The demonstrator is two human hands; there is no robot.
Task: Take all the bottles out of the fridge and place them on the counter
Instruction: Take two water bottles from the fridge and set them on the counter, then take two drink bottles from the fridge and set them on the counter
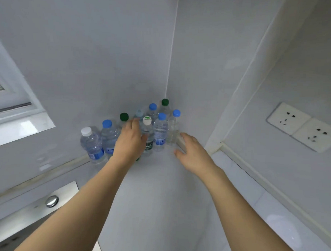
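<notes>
Bottles [160, 132] stand between both hands' fingers [132, 125].

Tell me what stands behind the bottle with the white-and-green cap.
Behind the bottle with the white-and-green cap stand a pale-capped bottle, a blue-capped bottle and, in the corner, a green-capped bottle. Their lower bodies are hidden by the front bottles and the left hand.

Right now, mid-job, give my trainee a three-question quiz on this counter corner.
1. True or false: the right hand grips a bottle.
2. Which cap does the bottle by the left hand wear? A white with green, B red, C yellow.
3. Fill in: two wall sockets sit on the ____ wall.

Key: 1 false, its fingers are spread and hold nothing; 2 A; 3 right.
</notes>
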